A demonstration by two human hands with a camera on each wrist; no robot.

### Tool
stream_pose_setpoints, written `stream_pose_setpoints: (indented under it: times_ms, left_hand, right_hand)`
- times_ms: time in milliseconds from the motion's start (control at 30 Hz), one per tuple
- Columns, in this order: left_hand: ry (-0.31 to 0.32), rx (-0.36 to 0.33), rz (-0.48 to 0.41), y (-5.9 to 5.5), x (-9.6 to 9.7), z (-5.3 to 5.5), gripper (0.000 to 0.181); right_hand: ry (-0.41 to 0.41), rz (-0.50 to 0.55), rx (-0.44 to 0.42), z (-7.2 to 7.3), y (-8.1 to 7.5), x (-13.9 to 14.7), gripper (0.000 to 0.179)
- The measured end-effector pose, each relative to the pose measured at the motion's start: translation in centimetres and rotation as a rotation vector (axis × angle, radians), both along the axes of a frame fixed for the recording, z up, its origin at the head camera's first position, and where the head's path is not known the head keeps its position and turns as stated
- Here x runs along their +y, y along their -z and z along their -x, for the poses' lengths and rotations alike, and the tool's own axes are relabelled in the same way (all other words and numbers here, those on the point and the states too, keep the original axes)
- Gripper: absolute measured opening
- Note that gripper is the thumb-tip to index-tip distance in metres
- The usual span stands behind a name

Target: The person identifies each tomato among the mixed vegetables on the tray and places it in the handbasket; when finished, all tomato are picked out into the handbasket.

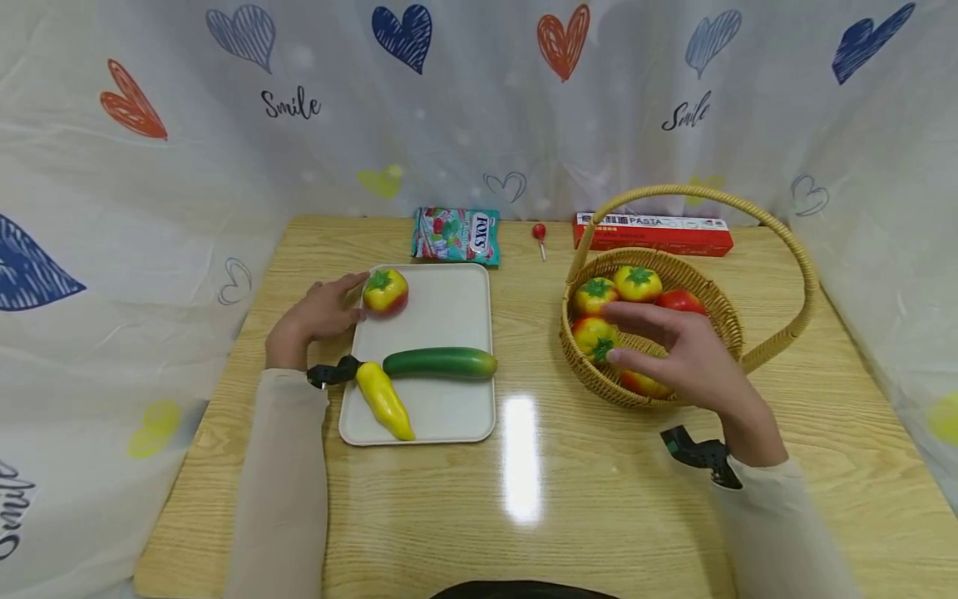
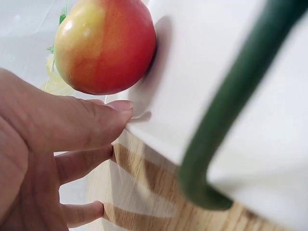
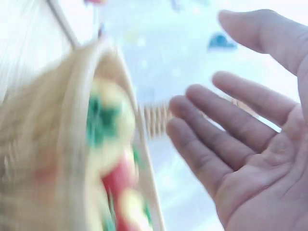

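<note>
My left hand (image 1: 327,309) is at the upper left corner of a white tray (image 1: 449,312), close beside a red-and-yellow tomato (image 1: 385,293) with a green leafy top. In the left wrist view the thumb (image 2: 82,122) lies just below the tomato, by the tray's rim, and its fingers are spread, gripping nothing. A green cucumber-like vegetable (image 1: 440,362) and a yellow pepper-shaped one (image 1: 385,401) share the tray. My right hand (image 1: 684,353) hovers above a wicker basket (image 1: 722,312), fingers extended and holding nothing. Several tomatoes (image 1: 638,284) lie inside, partly hidden by that hand.
The basket's tall handle (image 1: 804,283) arches up and leans right. Along the back of the table lie a candy bag (image 1: 455,235), a red lollipop (image 1: 540,233) and a red pasta box (image 1: 659,235). A curtain with printed hearts hangs behind.
</note>
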State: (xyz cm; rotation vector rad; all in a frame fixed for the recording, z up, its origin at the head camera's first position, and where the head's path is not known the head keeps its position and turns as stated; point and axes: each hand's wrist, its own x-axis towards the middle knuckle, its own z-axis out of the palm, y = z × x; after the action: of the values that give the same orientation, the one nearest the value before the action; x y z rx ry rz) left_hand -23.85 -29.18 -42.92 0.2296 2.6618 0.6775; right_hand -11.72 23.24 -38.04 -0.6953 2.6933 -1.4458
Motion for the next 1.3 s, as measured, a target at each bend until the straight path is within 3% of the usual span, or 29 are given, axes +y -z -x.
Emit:
stream_pose_setpoints:
  times_ms: [567,767,967,1300]
  left_hand:
    - [-0.012,-0.001,-0.003,-0.1,-0.4,-0.2,0.074]
    - [-0.01,0.0,-0.002,0.0,-0.4,-0.2,0.073]
    - [0.005,0.008,0.006,-0.1,-0.3,0.0,0.073]
    - [0.001,-0.003,0.005,0.0,-0.2,0.1,0.073]
  right_hand:
    - [-0.248,0.151,-0.039,6.8,-1.3,-15.2,0.059]
    - [-0.326,0.097,0.004,10.0,-1.2,-19.6,0.059]
    - [-0.388,0.028,-0.006,12.7,-1.0,-23.3,0.06]
    - [-0.449,-0.123,-0.027,16.8,0.8,-27.4,0.06]
